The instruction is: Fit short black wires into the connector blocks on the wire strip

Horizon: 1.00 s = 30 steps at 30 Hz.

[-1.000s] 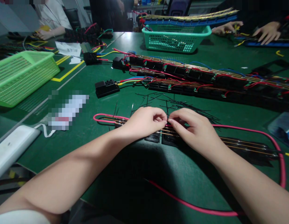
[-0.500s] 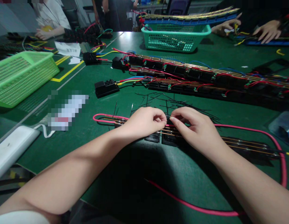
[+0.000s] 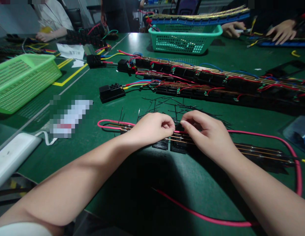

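A black strip of segments with copper-coloured rods (image 3: 175,139) lies before me. Along it runs a thick red wire (image 3: 255,133), looped at the left end and curving round the right end. My left hand (image 3: 153,129) rests over the strip, thumb and forefinger closed at the red wire. Just to its right, my right hand (image 3: 208,131) is pinched above the strip; whatever its fingertips hold is too small or hidden to make out. Thin black cable ties (image 3: 191,108) lie scattered behind both hands. The wire's bare end (image 3: 154,189) lies nearer to me.
Finished-looking wired strips (image 3: 191,73) lie across the table beyond. A black connector block (image 3: 111,92) sits at their left. Green baskets (image 3: 26,82) stand left and at the back (image 3: 179,42). A white power strip (image 3: 16,157) is at left. Another person's hands (image 3: 282,31) work across the table.
My right hand has shifted slightly right, widening the gap between my fingertips. My left hand stays on the strip. Across the table, a co-worker's hand has moved a little.
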### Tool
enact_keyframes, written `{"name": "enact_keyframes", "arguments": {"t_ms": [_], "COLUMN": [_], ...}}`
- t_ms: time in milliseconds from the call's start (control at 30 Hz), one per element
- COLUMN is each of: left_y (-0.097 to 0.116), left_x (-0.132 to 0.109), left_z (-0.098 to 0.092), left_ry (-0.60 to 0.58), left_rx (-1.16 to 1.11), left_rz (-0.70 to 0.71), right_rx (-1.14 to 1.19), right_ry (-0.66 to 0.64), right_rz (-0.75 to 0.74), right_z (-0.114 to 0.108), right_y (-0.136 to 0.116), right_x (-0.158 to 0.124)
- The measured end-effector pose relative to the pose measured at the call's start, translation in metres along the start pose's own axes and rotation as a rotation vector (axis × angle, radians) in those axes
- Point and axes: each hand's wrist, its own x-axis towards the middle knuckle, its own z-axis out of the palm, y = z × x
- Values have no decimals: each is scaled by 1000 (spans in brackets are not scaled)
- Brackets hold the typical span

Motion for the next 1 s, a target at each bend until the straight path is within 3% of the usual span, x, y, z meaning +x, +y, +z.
{"name": "enact_keyframes", "arguments": {"t_ms": [467,1000], "left_y": [0,-7], "left_x": [1,9], "left_z": [0,4], "left_ry": [-9,31], "left_rx": [12,-100], "left_rz": [5,-36], "right_rx": [109,147], "right_ry": [32,-86], "right_rz": [95,127], "right_z": [2,1], "right_y": [-2,-4], "right_x": [-1,0]}}
